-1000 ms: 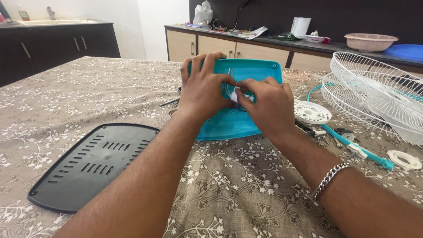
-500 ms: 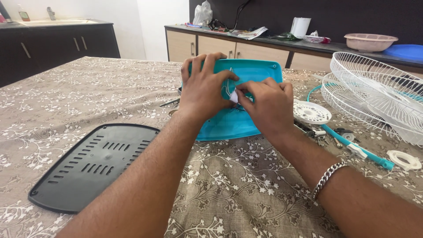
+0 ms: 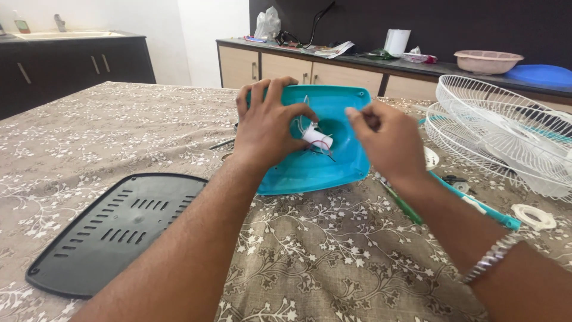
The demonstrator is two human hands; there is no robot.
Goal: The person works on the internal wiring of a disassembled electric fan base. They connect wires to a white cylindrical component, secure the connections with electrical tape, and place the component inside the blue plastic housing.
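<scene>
A teal plastic fan base housing (image 3: pixel 344 164) stands tilted on the patterned tablecloth, its hollow inside facing me. My left hand (image 3: pixel 268 128) grips its upper left edge, the thumb resting by a small white part (image 3: pixel 316 138) with thin wires inside the hollow. My right hand (image 3: pixel 387 143) is blurred and hovers just right of the housing's middle, fingers drawn together near the rim. Whether it pinches anything is unclear. A metal bracelet (image 3: pixel 491 256) sits on that wrist.
A black vented plate (image 3: pixel 113 229) lies at front left. Two white wire fan grilles (image 3: pixel 506 131) rest at the right. A teal rod (image 3: pixel 476 206), a green-handled tool (image 3: pixel 402 206) and a white ring (image 3: pixel 534 216) lie near my right arm. A counter with a pink bowl (image 3: pixel 487 59) runs behind.
My right hand has pulled away from the white part toward the right, uncovering the inside of the housing. My left hand keeps its hold on the housing.
</scene>
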